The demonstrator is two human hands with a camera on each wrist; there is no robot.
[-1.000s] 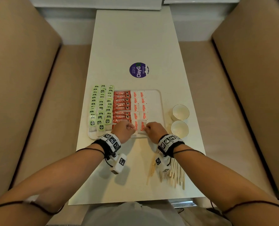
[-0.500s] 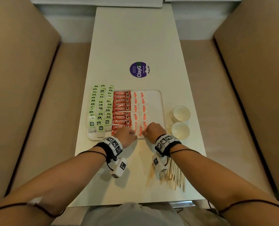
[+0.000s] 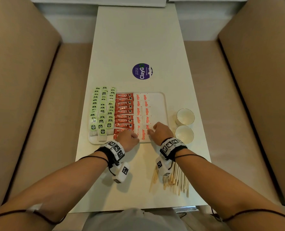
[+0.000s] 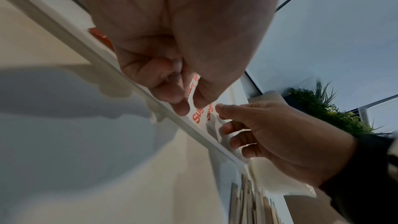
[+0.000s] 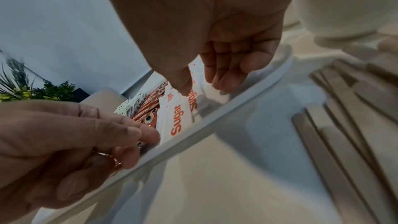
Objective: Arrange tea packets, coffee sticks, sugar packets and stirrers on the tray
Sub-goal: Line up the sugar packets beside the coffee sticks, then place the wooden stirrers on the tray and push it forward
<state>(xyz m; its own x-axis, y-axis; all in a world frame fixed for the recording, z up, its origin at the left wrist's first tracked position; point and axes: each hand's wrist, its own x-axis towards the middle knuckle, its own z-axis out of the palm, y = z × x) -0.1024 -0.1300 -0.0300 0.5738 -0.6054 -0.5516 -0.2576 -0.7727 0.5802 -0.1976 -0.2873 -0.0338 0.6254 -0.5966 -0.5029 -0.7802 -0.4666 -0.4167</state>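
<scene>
A white tray point(image 3: 165, 104) holds green tea packets point(image 3: 103, 110) at the left, red coffee sticks point(image 3: 124, 110) in the middle and two rows of white sugar packets point(image 3: 142, 112). My left hand point(image 3: 136, 136) sits at the tray's near edge, fingers curled, with thumb and forefinger pinching the nearest sugar packet point(image 5: 176, 118). My right hand point(image 3: 151, 130) holds the neighbouring sugar packet point(image 5: 193, 100), thumb on one side and curled fingers on the other. Both packets lie flat. Wooden stirrers point(image 3: 176, 177) lie fanned on the table under my right wrist.
Two white cups point(image 3: 185, 116) point(image 3: 184, 134) stand just right of the tray. A round purple sticker point(image 3: 142, 71) lies farther back on the long white table. Beige benches run along both sides. The tray's right strip is bare.
Both hands stay at the tray's near edge. The left hand has drawn slightly back toward me, and the sugar packet that stood between my hands now lies flat.
</scene>
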